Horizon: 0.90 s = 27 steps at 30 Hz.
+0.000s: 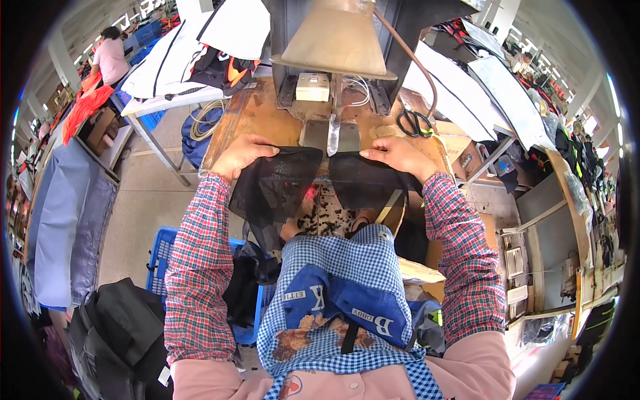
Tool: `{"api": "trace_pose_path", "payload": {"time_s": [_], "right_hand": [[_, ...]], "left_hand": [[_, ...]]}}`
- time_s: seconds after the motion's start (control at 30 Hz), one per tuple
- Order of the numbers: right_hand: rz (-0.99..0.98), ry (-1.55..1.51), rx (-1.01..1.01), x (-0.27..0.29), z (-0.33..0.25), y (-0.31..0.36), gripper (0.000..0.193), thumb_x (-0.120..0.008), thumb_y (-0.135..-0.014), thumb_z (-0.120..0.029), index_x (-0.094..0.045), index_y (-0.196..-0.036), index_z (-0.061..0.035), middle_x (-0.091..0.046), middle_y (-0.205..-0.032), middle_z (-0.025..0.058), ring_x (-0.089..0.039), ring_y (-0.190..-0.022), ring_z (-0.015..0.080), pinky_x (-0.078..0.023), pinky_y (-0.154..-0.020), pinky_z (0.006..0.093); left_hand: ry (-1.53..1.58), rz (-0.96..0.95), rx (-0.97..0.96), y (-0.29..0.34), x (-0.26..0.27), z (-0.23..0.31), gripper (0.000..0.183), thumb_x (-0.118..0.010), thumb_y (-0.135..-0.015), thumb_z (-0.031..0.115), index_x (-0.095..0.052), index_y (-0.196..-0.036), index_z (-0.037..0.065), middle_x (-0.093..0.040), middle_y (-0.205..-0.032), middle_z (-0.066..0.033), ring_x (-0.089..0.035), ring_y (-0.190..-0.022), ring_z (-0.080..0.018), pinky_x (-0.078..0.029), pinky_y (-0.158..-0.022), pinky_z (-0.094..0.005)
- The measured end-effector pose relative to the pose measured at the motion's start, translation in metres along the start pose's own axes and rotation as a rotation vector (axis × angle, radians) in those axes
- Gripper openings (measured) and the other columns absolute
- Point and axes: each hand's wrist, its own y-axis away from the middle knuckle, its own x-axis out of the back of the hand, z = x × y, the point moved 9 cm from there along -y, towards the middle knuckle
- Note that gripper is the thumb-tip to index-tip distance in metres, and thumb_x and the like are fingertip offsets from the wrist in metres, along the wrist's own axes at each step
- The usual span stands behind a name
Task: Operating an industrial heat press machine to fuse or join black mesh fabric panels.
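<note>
A sheer black mesh fabric (280, 180) stretches across the front of the wooden worktable and hangs toward my lap. My left hand (241, 157) pinches its left side between thumb and fingers. On the other side, my right hand (402, 156) is closed on the fabric's right part. Between the hands the upper edge parts in a gap, right below a narrow pale metal tip (333, 137) that points down from the machine. Whether the mesh is one piece or two, I cannot tell. A metal plate (312, 135) lies behind it.
Black-handled scissors (415, 124) lie at the table's right. A cone-shaped metal hood (335, 40) hangs above, beside a small switch box (312, 87). A blue crate (160, 257) stands left of my lap, near piled black fabric (120, 333). A person (111, 57) works far left.
</note>
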Motion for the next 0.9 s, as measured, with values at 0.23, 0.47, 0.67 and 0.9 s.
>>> {"api": "trace_pose_path", "payload": {"time_s": [0.23,0.47,0.67,0.9], "right_hand": [[0.028,0.005,0.014,0.001,-0.006,0.005,0.043,-0.068,-0.092,-0.046,-0.071,-0.098,-0.0028,-0.067,-0.08,0.0083,-0.061,-0.075,0.0156,-0.048,-0.072,0.0312],[0.0,-0.025,0.021,0.0,0.0,0.003,0.042,-0.067,-0.093,-0.044,-0.07,-0.098,-0.0023,-0.066,-0.08,0.0086,-0.059,-0.075,0.0154,-0.048,-0.073,0.0308],[0.041,-0.079,0.044,0.003,0.017,0.002,0.043,-0.067,-0.093,-0.044,-0.068,-0.098,-0.0013,-0.062,-0.078,0.0072,-0.055,-0.075,0.0135,-0.047,-0.073,0.0305],[0.062,-0.201,0.064,0.005,0.028,0.005,0.043,-0.069,-0.093,-0.042,-0.066,-0.096,0.0009,-0.061,-0.077,0.0035,-0.054,-0.076,0.0107,-0.047,-0.075,0.0297]], "left_hand": [[-0.06,-0.01,0.011,0.006,-0.002,0.004,0.032,-0.075,-0.085,0.018,-0.07,-0.106,-0.006,-0.07,-0.089,-0.0054,-0.064,-0.082,-0.0134,-0.049,-0.078,-0.0235],[-0.004,0.003,0.035,0.007,-0.005,0.003,0.031,-0.074,-0.085,0.018,-0.07,-0.104,-0.006,-0.07,-0.088,-0.0055,-0.064,-0.08,-0.0131,-0.049,-0.076,-0.0236],[-0.044,-0.015,0.024,0.006,-0.006,0.005,0.032,-0.074,-0.085,0.021,-0.071,-0.105,-0.005,-0.069,-0.087,-0.0047,-0.063,-0.083,-0.0134,-0.048,-0.078,-0.024],[-0.052,-0.034,0.017,0.019,-0.007,0.011,0.031,-0.074,-0.085,0.016,-0.069,-0.107,-0.006,-0.07,-0.091,-0.0059,-0.065,-0.084,-0.0132,-0.051,-0.078,-0.0249]]}}
